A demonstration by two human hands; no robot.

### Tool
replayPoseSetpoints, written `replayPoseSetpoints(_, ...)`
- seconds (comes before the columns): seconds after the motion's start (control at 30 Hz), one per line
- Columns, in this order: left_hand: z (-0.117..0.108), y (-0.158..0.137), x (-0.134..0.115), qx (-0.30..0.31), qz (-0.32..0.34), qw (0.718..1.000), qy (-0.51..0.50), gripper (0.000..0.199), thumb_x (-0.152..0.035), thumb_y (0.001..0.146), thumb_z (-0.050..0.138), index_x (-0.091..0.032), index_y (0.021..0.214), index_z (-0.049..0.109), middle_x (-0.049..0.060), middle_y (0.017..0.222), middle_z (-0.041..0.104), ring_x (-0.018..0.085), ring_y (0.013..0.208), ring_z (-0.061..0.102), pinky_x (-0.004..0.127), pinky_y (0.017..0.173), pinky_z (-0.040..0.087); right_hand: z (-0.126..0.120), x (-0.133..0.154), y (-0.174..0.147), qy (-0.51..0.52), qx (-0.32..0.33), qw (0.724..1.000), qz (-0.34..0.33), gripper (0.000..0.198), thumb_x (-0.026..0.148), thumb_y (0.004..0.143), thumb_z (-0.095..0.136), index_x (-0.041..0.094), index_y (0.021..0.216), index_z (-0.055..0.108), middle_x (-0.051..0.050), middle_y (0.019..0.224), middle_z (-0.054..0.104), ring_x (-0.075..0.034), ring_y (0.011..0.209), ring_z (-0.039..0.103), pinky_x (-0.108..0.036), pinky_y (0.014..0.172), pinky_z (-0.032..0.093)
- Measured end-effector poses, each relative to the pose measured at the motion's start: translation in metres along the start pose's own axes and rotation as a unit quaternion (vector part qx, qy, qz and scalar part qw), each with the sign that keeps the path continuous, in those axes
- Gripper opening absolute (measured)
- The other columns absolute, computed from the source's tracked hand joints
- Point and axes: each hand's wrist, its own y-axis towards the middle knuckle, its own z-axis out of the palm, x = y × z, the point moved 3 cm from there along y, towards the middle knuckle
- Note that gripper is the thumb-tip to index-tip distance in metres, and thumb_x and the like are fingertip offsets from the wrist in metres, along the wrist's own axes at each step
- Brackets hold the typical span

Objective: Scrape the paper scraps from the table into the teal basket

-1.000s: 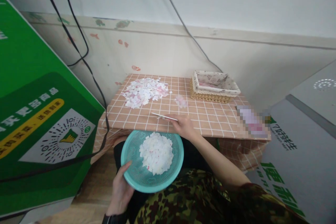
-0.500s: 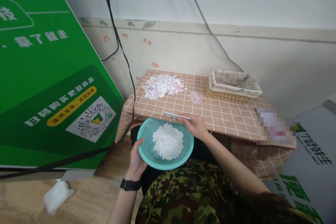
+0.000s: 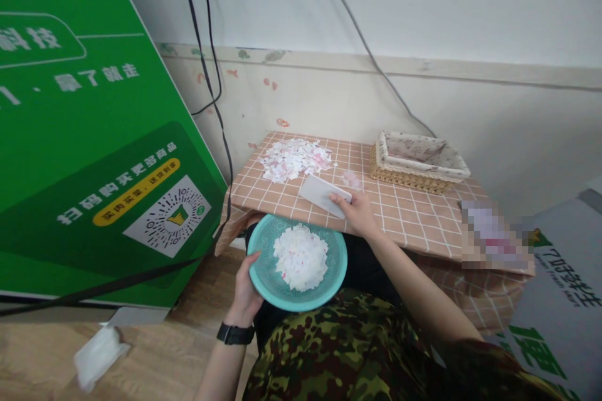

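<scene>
My left hand [image 3: 248, 291] is closed on the left rim of a turquoise plastic colander [image 3: 263, 269] above my lap. Inside the colander lies a heap of small white paper scraps [image 3: 301, 258], a few with pink marks. My right hand [image 3: 360, 212] grips a flat white rectangular plate [image 3: 320, 194], thumb on top, at the front part of the table. Behind the plate, a larger pile of white and pale pink paper scraps [image 3: 294, 158] is spread on the checked tablecloth [image 3: 404, 216]. A small pinkish patch of scraps [image 3: 352, 179] sits just beyond my right hand.
A wicker basket [image 3: 409, 180] with a cloth lining stands at the back right of the table. A black cable [image 3: 221, 119] hangs along the left table corner, beside a green printed panel [image 3: 117, 106]. A white plastic packet [image 3: 98, 354] is on the floor.
The white plate, seen almost edge-on over the colander before, now shows its broad face and has moved forward over the tablecloth with my right hand. My left hand still holds the colander.
</scene>
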Motion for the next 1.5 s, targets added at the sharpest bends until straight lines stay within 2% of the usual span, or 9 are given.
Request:
replayPoseSetpoints(0.07, -0.003, 0.002, 0.002, -0.01, -0.002, 1.0, -0.004, 0.025, -0.022, 0.069, 0.064, -0.009, 0.091, 0.068, 0.01, 0.08, 0.073, 0.024, 0.072, 0.067, 0.037, 0.073, 0.052, -0.004, -0.008, 0.025, -0.036, -0.04, 0.998, -0.019, 0.034, 0.047, 0.079, 0.056, 0.016, 0.077, 0.068, -0.004, 0.068, 0.066, -0.018, 0.061, 0.057, -0.028, 0.054, 0.04)
replayPoseSetpoints(0.17, -0.011, 0.007, 0.005, -0.04, -0.004, 0.999, -0.003, 0.022, -0.021, 0.068, 0.065, -0.009, 0.086, 0.069, 0.011, 0.077, 0.073, 0.025, 0.07, 0.067, 0.038, 0.071, 0.052, 0.0, -0.014, 0.061, -0.06, -0.033, 0.997, -0.04, 0.035, 0.047, 0.079, 0.055, 0.015, 0.076, 0.068, -0.004, 0.068, 0.066, -0.019, 0.062, 0.057, -0.028, 0.055, 0.04)
replayPoseSetpoints(0.27, -0.018, 0.014, 0.011, -0.043, -0.014, 0.999, -0.007, 0.018, -0.021, 0.068, 0.065, -0.01, 0.081, 0.069, 0.01, 0.071, 0.072, 0.023, 0.062, 0.066, 0.038, 0.066, 0.053, 0.011, -0.008, 0.087, -0.051, 0.013, 0.995, -0.081, 0.033, 0.045, 0.08, 0.055, 0.016, 0.084, 0.069, -0.005, 0.076, 0.068, -0.02, 0.068, 0.06, -0.029, 0.059, 0.041)
replayPoseSetpoints(0.37, -0.027, 0.021, 0.014, -0.049, -0.015, 0.999, -0.01, 0.017, -0.023, 0.068, 0.065, -0.01, 0.078, 0.069, 0.009, 0.07, 0.071, 0.023, 0.061, 0.065, 0.037, 0.065, 0.052, 0.022, 0.0, 0.107, -0.062, 0.08, 0.987, -0.127, 0.028, 0.042, 0.081, 0.055, 0.017, 0.082, 0.069, -0.005, 0.077, 0.069, -0.019, 0.07, 0.061, -0.029, 0.062, 0.042)
replayPoseSetpoints(0.57, -0.041, 0.025, 0.014, -0.074, -0.011, 0.997, -0.012, 0.016, -0.025, 0.068, 0.065, -0.012, 0.077, 0.07, 0.008, 0.07, 0.072, 0.024, 0.064, 0.066, 0.04, 0.07, 0.052, 0.03, 0.0, 0.138, -0.108, 0.126, 0.97, -0.177, 0.024, 0.038, 0.083, 0.054, 0.019, 0.086, 0.069, -0.006, 0.081, 0.069, -0.02, 0.073, 0.06, -0.033, 0.067, 0.042)
replayPoseSetpoints(0.83, -0.048, 0.023, 0.012, -0.094, 0.013, 0.995, -0.016, 0.016, -0.025, 0.065, 0.065, -0.013, 0.075, 0.07, 0.007, 0.07, 0.072, 0.023, 0.067, 0.066, 0.038, 0.072, 0.052, 0.027, -0.005, 0.135, -0.031, 0.168, 0.979, -0.111, 0.028, 0.041, 0.078, 0.059, 0.014, 0.081, 0.068, -0.006, 0.075, 0.066, -0.017, 0.066, 0.056, -0.031, 0.061, 0.043)
replayPoseSetpoints(1.07, -0.049, 0.024, 0.013, -0.088, 0.034, 0.996, -0.003, 0.015, -0.026, 0.067, 0.064, -0.014, 0.074, 0.07, 0.005, 0.068, 0.072, 0.02, 0.062, 0.065, 0.033, 0.066, 0.051, 0.018, -0.005, 0.13, -0.018, 0.162, 0.982, -0.092, 0.029, 0.041, 0.073, 0.062, 0.012, 0.072, 0.065, -0.004, 0.069, 0.063, -0.014, 0.06, 0.052, -0.027, 0.054, 0.04)
replayPoseSetpoints(1.23, -0.05, 0.025, 0.014, -0.083, 0.023, 0.996, -0.003, 0.018, -0.027, 0.067, 0.065, -0.013, 0.078, 0.07, 0.006, 0.071, 0.072, 0.021, 0.064, 0.065, 0.035, 0.069, 0.051, 0.006, -0.009, 0.131, -0.004, 0.143, 0.989, -0.03, 0.029, 0.042, 0.069, 0.066, 0.013, 0.074, 0.065, -0.008, 0.072, 0.064, -0.017, 0.06, 0.054, -0.028, 0.052, 0.042)
replayPoseSetpoints(1.5, -0.051, 0.026, 0.014, -0.079, 0.029, 0.996, -0.002, 0.014, -0.025, 0.066, 0.066, -0.014, 0.073, 0.069, 0.006, 0.067, 0.071, 0.02, 0.061, 0.064, 0.034, 0.066, 0.052, 0.007, -0.014, 0.13, 0.025, 0.151, 0.988, -0.022, 0.03, 0.043, 0.069, 0.066, 0.013, 0.073, 0.064, -0.007, 0.073, 0.063, -0.017, 0.061, 0.053, -0.028, 0.05, 0.042)
